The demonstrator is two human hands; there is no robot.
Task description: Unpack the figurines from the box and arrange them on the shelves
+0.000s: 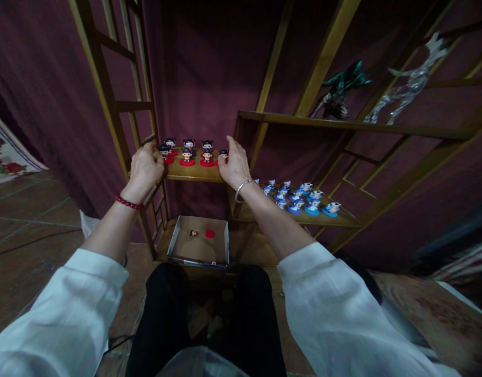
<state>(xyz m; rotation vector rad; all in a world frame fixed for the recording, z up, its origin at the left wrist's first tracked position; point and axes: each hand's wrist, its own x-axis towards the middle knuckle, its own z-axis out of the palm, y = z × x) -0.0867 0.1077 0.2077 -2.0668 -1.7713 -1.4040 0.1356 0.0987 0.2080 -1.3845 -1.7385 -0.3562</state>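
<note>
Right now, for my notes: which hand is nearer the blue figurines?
Right hand, just above the blue figurines; the left hand is farther, beyond the red-based figurines.

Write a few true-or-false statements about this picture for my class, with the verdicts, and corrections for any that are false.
1. The left hand has a red beaded bracelet at its wrist. True.
2. The red-based figurines share a shelf with the blue-based figurines. False: the blue-based ones stand on a separate, lower shelf.
3. The right hand holds the glass deer. False: it is at the figurines' shelf; the deer stands on a higher shelf.
4. The cardboard box holds a small figurine head and a red disc. True.
5. The right hand has a silver bangle at its wrist. True.
</note>
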